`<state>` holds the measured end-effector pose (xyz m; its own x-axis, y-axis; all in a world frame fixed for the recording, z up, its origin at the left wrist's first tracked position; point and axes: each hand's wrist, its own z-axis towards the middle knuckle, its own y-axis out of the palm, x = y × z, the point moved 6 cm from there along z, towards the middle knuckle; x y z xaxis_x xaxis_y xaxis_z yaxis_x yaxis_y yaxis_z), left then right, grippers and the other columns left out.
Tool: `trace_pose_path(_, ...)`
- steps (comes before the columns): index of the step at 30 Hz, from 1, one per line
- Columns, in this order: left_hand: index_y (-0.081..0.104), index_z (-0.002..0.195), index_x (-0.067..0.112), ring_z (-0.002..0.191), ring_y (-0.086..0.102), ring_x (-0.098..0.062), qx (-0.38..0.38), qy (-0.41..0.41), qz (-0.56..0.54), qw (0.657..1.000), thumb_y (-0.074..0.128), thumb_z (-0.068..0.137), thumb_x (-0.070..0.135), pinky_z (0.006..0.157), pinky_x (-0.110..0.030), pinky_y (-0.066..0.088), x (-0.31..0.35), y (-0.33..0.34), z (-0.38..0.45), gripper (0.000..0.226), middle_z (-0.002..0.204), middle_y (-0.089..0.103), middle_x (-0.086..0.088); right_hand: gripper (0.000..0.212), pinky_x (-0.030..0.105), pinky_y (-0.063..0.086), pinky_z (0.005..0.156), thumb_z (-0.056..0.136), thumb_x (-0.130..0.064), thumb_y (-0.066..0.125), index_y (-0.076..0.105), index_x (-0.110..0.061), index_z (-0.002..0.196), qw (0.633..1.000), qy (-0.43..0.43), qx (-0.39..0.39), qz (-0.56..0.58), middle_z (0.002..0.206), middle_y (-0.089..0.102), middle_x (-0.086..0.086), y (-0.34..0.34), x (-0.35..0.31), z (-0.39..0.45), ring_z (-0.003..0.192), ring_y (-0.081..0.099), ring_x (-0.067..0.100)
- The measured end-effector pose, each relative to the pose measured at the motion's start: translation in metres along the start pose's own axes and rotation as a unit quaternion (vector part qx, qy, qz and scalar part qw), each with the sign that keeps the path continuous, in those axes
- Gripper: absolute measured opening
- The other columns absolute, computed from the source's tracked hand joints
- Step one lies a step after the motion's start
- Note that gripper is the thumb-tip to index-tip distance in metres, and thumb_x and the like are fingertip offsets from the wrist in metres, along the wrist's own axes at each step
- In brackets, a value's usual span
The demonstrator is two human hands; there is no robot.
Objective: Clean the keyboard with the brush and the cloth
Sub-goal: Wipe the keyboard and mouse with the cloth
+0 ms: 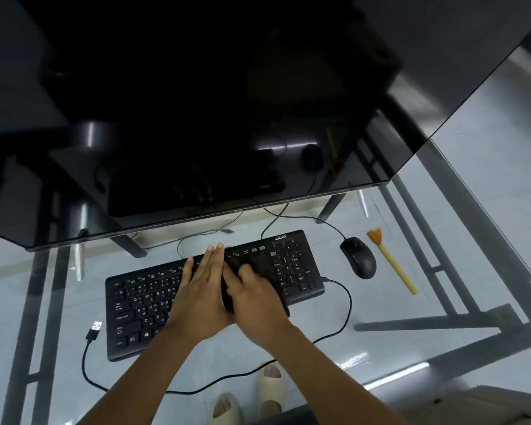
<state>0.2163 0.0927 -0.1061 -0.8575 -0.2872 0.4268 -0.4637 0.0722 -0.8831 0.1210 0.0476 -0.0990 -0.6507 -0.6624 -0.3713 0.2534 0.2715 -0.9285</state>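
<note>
- Glass makes up the tabletop (488, 210), clear enough that the pale floor, dark frame bars and a pair of sandalled feet (249, 394) show through it; a glossy black monitor (196, 102) leans over the far side.
- Grip: the left hand (203, 289) lies flat on the keyboard (141, 308) with fingers straight and together, pressing down and holding nothing. The right hand (255, 299) sits just beside it, touching it, fingers bent over something dark between the two hands. That may be the cloth, but it blends with the black keys and I cannot tell what it is, or whether the fingers really close round anything.
- Outward: the keyboard lies at a slant across the middle of the tabletop, matt black plastic, flat and rectangular, with white legends. Its USB plug (94, 329) lies loose to the left on a thin cable, so it is unplugged.
- Further right sits a smooth, rounded black mouse (357, 256). Just beyond it lies the brush (391, 260), a slim pale wooden stick with a fan of orange bristles, well apart from both hands.
- Progress, as a judgement: with the brush set aside and both hands on the keys, this looks like the wiping stage. Whether brushing is already done, I cannot say.
</note>
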Motion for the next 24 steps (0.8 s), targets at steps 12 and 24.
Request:
trace_pose_path(12,-0.015,0.152,0.020,0.138,-0.027,0.002,-0.001,-0.016,-0.007,1.000,0.061,0.055,0.085,0.119,-0.037,-0.014,0.004,-0.005,-0.002,0.139,0.154,-0.017,0.014,0.092,0.027,0.059,0.058,0.054,-0.024,0.089,0.050,-0.016,0.137,0.999,0.050,-0.014,0.008,0.101,0.054,0.007,-0.008,0.034,-0.065,0.063,0.061,0.017)
trace_pose_path(24,-0.012,0.153,0.020,0.138,-0.027,0.005,0.001,-0.014,-0.007,1.000,0.064,0.054,0.083,0.118,-0.036,-0.015,0.003,-0.003,-0.001,0.140,0.155,-0.017,0.016,0.041,0.040,0.054,0.067,0.094,-0.013,0.048,0.047,-0.008,0.135,0.989,0.140,0.037,-0.024,0.114,0.052,0.017,-0.030,0.060,0.036,0.084,0.063,0.035)
